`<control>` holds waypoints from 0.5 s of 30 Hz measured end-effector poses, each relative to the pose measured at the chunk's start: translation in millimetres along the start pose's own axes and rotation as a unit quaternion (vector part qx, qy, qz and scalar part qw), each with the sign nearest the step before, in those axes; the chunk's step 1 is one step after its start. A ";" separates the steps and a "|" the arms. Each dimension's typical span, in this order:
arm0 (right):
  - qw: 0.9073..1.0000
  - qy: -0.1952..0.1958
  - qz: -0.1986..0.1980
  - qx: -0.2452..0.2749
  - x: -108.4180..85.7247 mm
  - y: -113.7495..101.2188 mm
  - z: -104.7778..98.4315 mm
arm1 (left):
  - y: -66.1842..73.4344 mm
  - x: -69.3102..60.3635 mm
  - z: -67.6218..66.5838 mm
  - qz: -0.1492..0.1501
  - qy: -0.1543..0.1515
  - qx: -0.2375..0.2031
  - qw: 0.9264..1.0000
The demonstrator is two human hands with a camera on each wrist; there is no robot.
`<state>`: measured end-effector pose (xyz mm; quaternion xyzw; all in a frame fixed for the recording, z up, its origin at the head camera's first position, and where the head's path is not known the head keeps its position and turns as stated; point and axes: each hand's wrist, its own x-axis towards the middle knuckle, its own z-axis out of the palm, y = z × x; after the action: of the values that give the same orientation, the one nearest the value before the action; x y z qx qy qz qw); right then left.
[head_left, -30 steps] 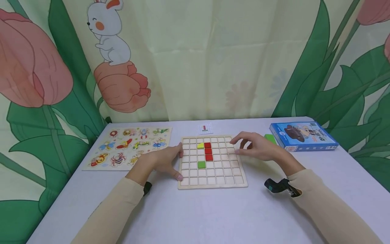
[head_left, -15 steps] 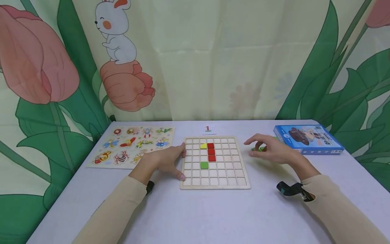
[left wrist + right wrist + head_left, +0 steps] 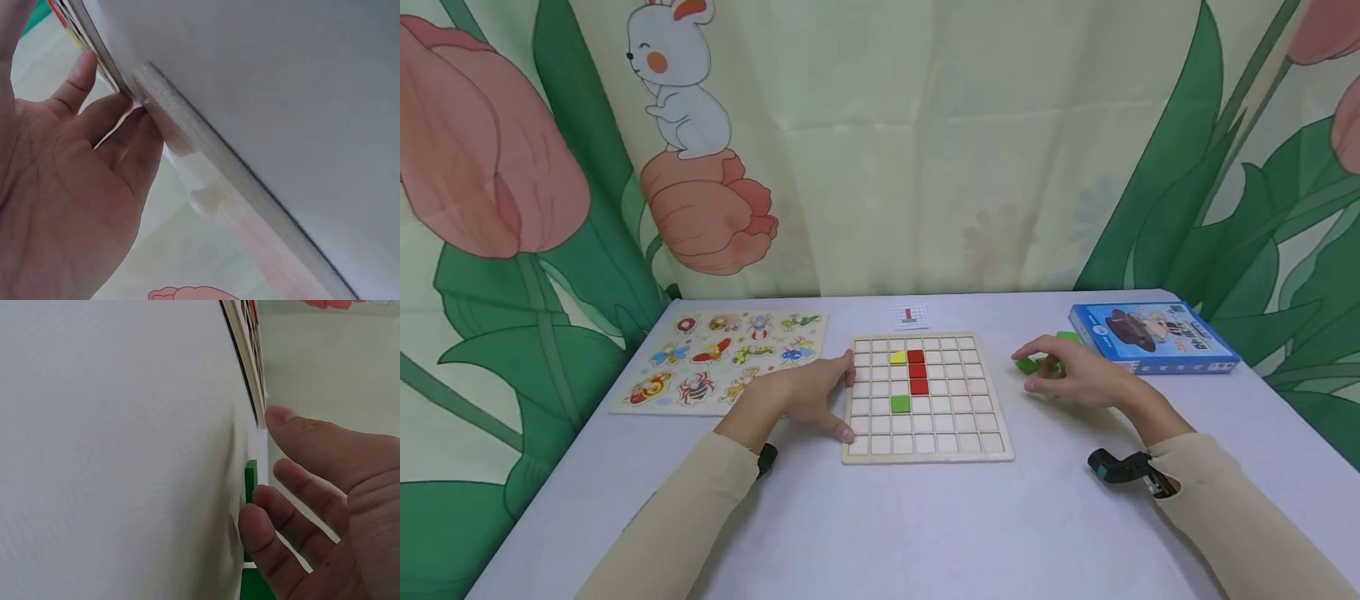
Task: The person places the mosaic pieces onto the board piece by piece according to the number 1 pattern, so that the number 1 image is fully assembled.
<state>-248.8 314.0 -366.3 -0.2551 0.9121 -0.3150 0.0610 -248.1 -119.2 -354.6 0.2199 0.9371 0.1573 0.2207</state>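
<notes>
My left hand point(image 3: 801, 392) lies along the left edge of a wooden grid board point(image 3: 928, 458), thumb near the lower corner and fingers higher up. The left wrist view shows that hand's point(image 3: 81, 169) fingertips by the board's edge. The board carries a yellow tile point(image 3: 898, 358), red tiles point(image 3: 918, 387) and a green tile point(image 3: 900, 404). Off the board's right side, my right hand point(image 3: 1078, 375) hovers at some loose green tiles point(image 3: 1027, 365), partly hiding them. Its thumb and fingers stand apart; in the right wrist view, a green tile point(image 3: 251, 481) shows beyond the fingertips.
A puzzle board with insect pictures point(image 3: 722, 358) lies left of the grid board. Behind it is a small pattern card point(image 3: 911, 316). A blue box point(image 3: 1153, 337) sits at the back right, with another green piece point(image 3: 1068, 337) beside it.
My right hand has moved right, from the grid board's right edge to the loose green tiles. The left hand stays at the board's left edge; the head view shifted slightly.
</notes>
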 end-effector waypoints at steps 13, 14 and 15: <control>0.999 0.011 0.023 -0.035 -5.2 8.7 2.7 | -0.7 2.1 1.1 -0.007 0.003 0.001 1.000; 0.999 0.011 0.022 -0.037 -5.5 8.5 2.3 | -0.5 1.8 1.0 -0.006 0.003 0.001 1.000; 0.999 0.010 0.023 -0.038 -6.2 8.2 1.9 | -0.3 1.5 0.9 -0.005 0.003 0.001 1.000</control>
<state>-246.5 321.6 -373.1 -0.2336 0.9294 -0.2814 0.0496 -249.0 -118.6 -356.0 0.2149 0.9391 0.1558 0.2185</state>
